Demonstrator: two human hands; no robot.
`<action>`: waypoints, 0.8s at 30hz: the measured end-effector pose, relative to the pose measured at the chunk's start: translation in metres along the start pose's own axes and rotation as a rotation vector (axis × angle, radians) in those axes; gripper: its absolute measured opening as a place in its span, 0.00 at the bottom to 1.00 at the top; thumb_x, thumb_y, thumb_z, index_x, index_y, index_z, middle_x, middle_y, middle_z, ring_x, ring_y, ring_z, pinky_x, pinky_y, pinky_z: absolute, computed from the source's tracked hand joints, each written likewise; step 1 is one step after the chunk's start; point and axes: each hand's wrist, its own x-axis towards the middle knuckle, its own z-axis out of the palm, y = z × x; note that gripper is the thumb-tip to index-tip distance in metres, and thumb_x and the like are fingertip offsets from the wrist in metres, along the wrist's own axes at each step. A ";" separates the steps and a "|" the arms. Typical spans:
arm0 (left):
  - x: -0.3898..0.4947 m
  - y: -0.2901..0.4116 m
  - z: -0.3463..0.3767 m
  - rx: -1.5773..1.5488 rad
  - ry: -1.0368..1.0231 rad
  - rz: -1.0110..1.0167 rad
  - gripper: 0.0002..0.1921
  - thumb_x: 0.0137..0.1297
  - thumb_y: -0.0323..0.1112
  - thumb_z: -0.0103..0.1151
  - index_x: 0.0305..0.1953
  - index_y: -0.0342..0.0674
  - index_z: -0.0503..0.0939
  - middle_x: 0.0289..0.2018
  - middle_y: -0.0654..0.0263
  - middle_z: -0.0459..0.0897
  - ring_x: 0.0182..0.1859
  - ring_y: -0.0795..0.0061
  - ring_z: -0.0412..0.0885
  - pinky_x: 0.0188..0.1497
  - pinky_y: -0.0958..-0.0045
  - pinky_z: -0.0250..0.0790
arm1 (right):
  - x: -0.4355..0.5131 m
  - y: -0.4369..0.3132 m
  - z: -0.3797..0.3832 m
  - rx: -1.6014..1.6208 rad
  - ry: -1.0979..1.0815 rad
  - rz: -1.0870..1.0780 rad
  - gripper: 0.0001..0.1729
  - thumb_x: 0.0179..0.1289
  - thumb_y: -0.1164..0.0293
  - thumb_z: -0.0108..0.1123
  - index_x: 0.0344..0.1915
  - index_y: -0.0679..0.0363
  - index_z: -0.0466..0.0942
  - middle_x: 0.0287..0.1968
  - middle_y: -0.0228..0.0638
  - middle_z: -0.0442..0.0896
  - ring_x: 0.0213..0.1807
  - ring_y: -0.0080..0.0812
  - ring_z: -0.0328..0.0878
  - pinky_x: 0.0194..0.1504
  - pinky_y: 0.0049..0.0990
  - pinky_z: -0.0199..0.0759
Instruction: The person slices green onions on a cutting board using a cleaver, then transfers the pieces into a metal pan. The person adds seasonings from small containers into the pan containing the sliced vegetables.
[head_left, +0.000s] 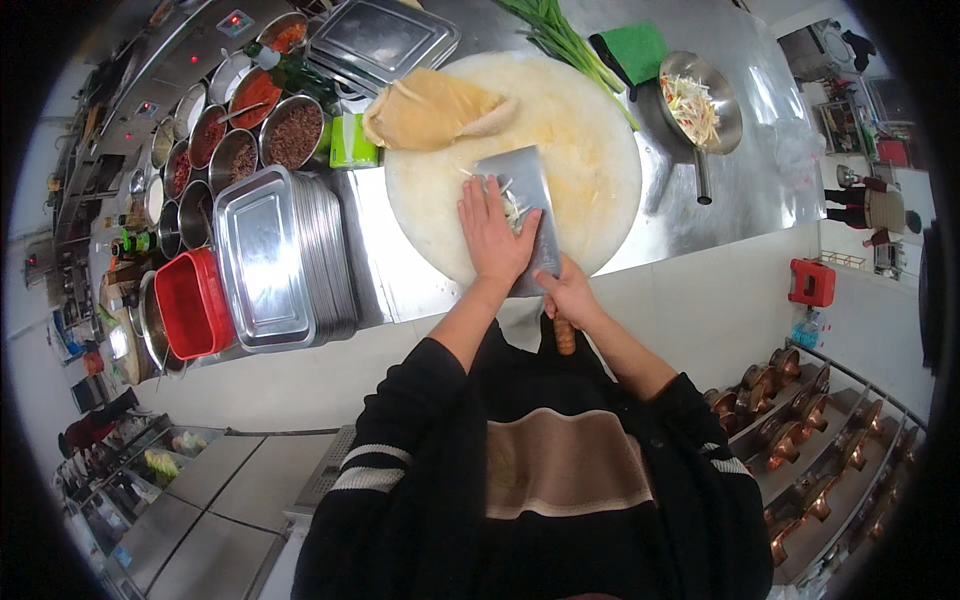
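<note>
My right hand (574, 292) grips a cleaver (546, 232) where its broad steel blade meets the wooden handle. The blade lies flat over a round cutting board (600, 202). Pale shredded vegetable (514, 210) rests on the blade beside my left hand (491, 229), which is laid flat with its fingers pointing away from me and its thumb spread. Part of the shreds is hidden under that hand. On the board's far left lies a folded tan cloth (439, 109). A steel ladle-like pan (701, 112) with mixed shreds stands on the right of the steel table (675, 232).
Stacked steel trays (266, 255), a red plastic tub (193, 304) and bowls of seasonings (292, 135) crowd the left. Green onions (574, 45) reach over the board's far edge near a green cloth (634, 52). A person (877, 206) is in the background at the right.
</note>
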 end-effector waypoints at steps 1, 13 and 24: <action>0.001 0.001 -0.001 -0.009 0.004 -0.011 0.44 0.68 0.50 0.69 0.77 0.29 0.64 0.80 0.37 0.59 0.82 0.36 0.54 0.84 0.42 0.45 | -0.002 -0.002 0.002 -0.028 -0.051 -0.006 0.16 0.77 0.70 0.60 0.59 0.64 0.73 0.26 0.31 0.77 0.15 0.25 0.70 0.17 0.30 0.67; 0.087 0.173 0.067 -0.338 0.048 0.380 0.30 0.73 0.43 0.65 0.72 0.37 0.76 0.78 0.37 0.63 0.80 0.32 0.58 0.81 0.43 0.52 | -0.049 -0.100 -0.133 -0.024 0.202 -0.210 0.17 0.78 0.72 0.57 0.60 0.66 0.70 0.25 0.32 0.76 0.16 0.24 0.73 0.19 0.29 0.70; 0.234 0.313 0.290 -0.109 -0.212 0.189 0.27 0.84 0.46 0.48 0.74 0.38 0.74 0.77 0.37 0.65 0.79 0.34 0.61 0.81 0.50 0.53 | -0.037 -0.163 -0.403 0.153 0.341 -0.165 0.22 0.74 0.74 0.59 0.65 0.66 0.69 0.27 0.34 0.78 0.17 0.26 0.73 0.19 0.29 0.71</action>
